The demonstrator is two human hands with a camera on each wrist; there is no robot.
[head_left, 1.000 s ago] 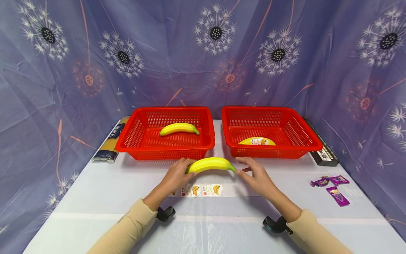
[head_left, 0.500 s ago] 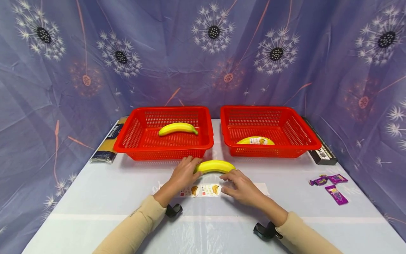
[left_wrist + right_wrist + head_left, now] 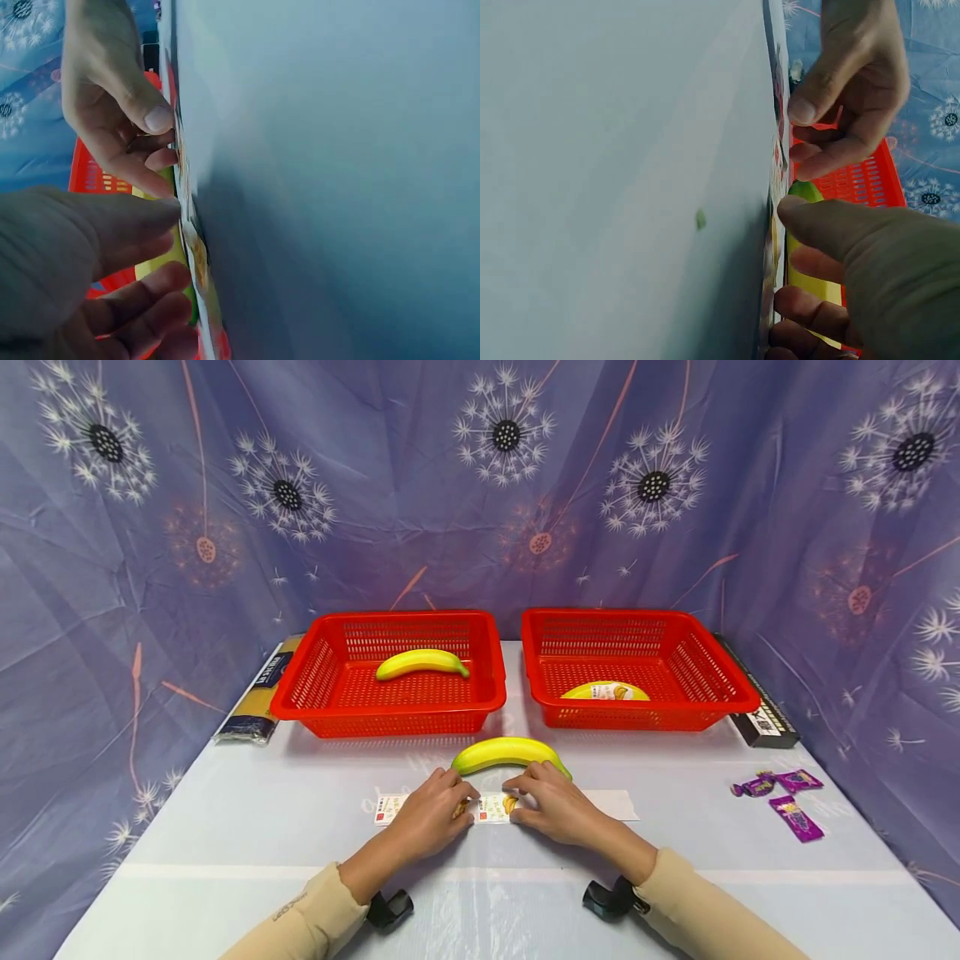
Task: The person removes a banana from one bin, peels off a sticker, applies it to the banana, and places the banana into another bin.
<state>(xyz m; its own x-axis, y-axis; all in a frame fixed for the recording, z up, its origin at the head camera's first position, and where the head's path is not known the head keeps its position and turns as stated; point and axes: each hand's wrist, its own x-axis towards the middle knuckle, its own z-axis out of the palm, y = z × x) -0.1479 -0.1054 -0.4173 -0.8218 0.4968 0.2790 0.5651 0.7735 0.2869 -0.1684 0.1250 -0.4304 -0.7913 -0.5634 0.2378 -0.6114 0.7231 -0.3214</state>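
A yellow banana (image 3: 504, 752) lies on the white table in the head view, just beyond both hands. In front of it runs a strip of banana-picture stickers (image 3: 492, 807). My left hand (image 3: 426, 817) rests over the strip's left part, thumb and fingers apart at a sticker. From the other side my right hand (image 3: 558, 806) touches the strip, its thumb and index finger spread near a sticker's right edge. In the left wrist view the left thumb (image 3: 161, 214) is right at the strip (image 3: 197, 259). The right thumb (image 3: 799, 214) sits likewise at the strip in the right wrist view.
A red basket (image 3: 405, 710) at the back left holds a plain banana (image 3: 420, 665). The red basket (image 3: 645, 706) at the back right holds a stickered banana (image 3: 581, 692). Purple-wrapped candies (image 3: 797, 818) lie right; a yellow-and-navy packet (image 3: 255, 702) and black box (image 3: 765, 727) flank the baskets.
The banana, held between both hands a second ago, now lies released on the table. Both hands have drawn back toward the sticker strip.
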